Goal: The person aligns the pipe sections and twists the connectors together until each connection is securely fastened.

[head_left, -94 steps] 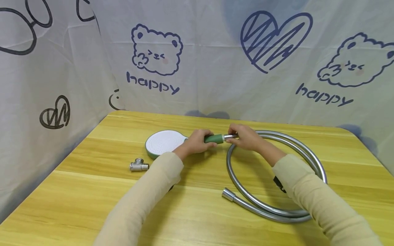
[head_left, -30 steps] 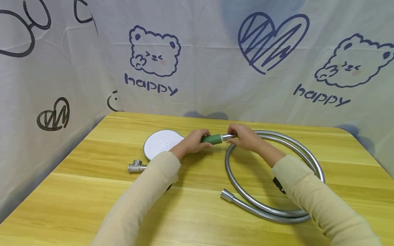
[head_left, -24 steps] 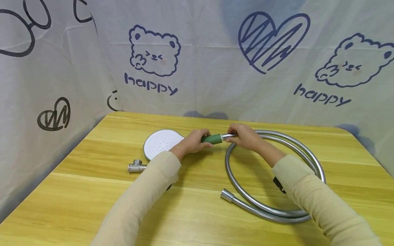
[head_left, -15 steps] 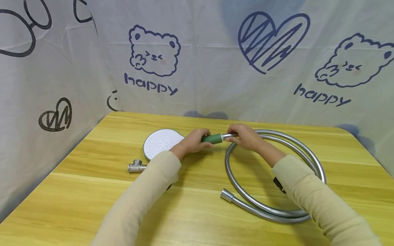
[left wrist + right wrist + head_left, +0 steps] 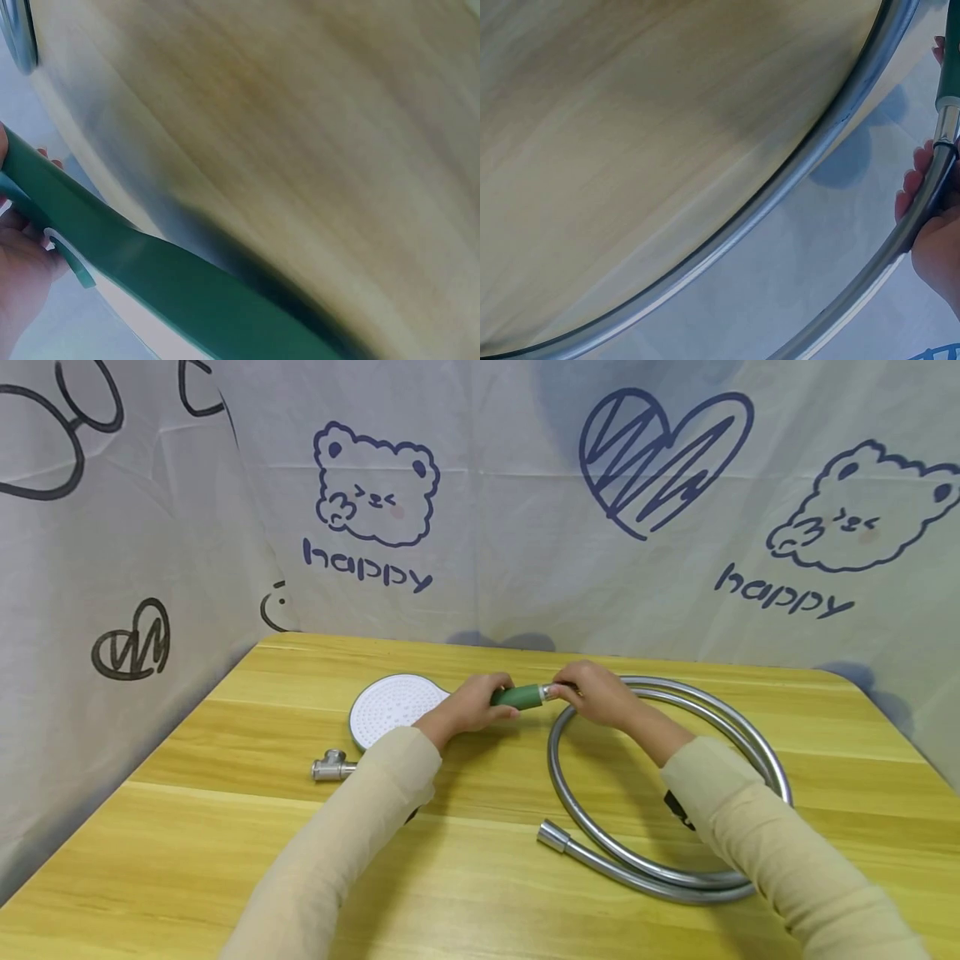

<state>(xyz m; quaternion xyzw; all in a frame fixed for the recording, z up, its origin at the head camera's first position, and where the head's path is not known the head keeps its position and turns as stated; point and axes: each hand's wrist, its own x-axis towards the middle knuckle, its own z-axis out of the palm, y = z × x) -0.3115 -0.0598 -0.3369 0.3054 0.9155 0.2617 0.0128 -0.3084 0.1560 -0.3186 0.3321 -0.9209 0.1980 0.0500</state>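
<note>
Wood-grained tabletop (image 5: pixel 450 877) spreads beneath the looped, glossy metal shower hose (image 5: pixel 554 756) and, to its left, the round, nozzle-dotted showerhead (image 5: pixel 396 710). My left hand (image 5: pixel 472 703) grips its smooth green handle (image 5: pixel 519 697); my right hand (image 5: pixel 596 695) grips the hose's chrome connector (image 5: pixel 949 124), covering more of it than before.

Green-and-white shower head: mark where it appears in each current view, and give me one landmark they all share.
Head: shower head left of centre, white face showing.
Left wrist: shower head, its green body slanting from left edge to bottom edge.
Right wrist: only its green handle, cut off at the upper right edge.
Shared landmark: wooden table.
</note>
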